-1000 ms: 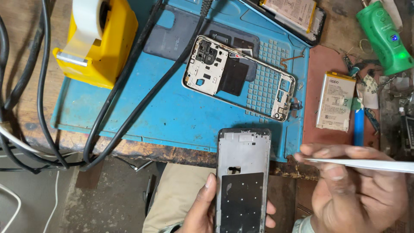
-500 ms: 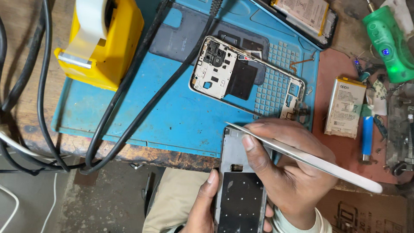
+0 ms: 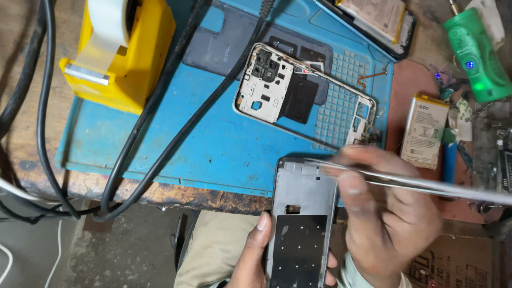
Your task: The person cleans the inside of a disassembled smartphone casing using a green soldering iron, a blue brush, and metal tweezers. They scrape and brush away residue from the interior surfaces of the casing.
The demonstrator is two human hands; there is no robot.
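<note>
My left hand (image 3: 255, 255) grips a stripped phone frame (image 3: 300, 224) from its left side, holding it upright over my lap below the bench edge. My right hand (image 3: 386, 218) pinches metal tweezers (image 3: 421, 184) whose tips lie over the top of that frame, the long end pointing right. On the blue work mat (image 3: 176, 144) lies a second phone frame (image 3: 304, 96), opened, with a circuit board at its left end and a bare grid at its right.
A yellow tape dispenser (image 3: 120, 50) stands at the mat's far left. Black cables (image 3: 160, 122) cross the mat diagonally. A phone battery (image 3: 424, 130) and a green tool (image 3: 477, 53) lie to the right. Another phone part (image 3: 378, 21) sits at the top.
My right hand came in from the right with the tweezers and set their tips over the top of the held frame. The view has shifted slightly.
</note>
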